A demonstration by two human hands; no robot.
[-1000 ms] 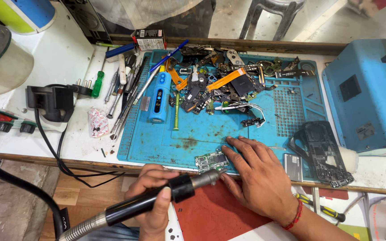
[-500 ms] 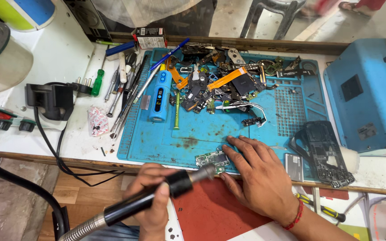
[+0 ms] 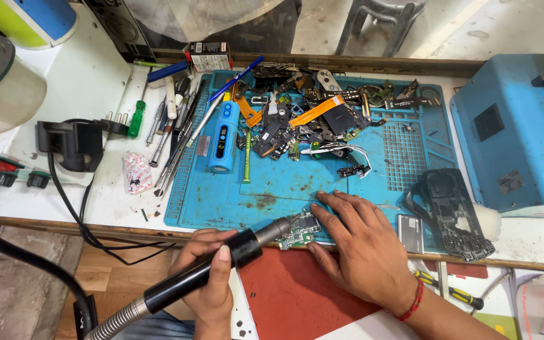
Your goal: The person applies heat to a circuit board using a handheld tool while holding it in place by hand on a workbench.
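At mat's edge, left hand (image 3: 212,277) fingers wrapped around hot-air wand (image 3: 221,264), right hand (image 3: 363,249) fingers spread, pinning circuit board (image 3: 300,232)

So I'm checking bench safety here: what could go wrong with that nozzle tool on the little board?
1. The right hand lies flat with fingertips touching the circuit board, right beside the nozzle; if it is hot, fingers could get burned.
2. The board sits at the mat's front edge, so it could slip off.
3. The left hand grips the tool whose hose trails off the bench; a snag might jerk the tip.
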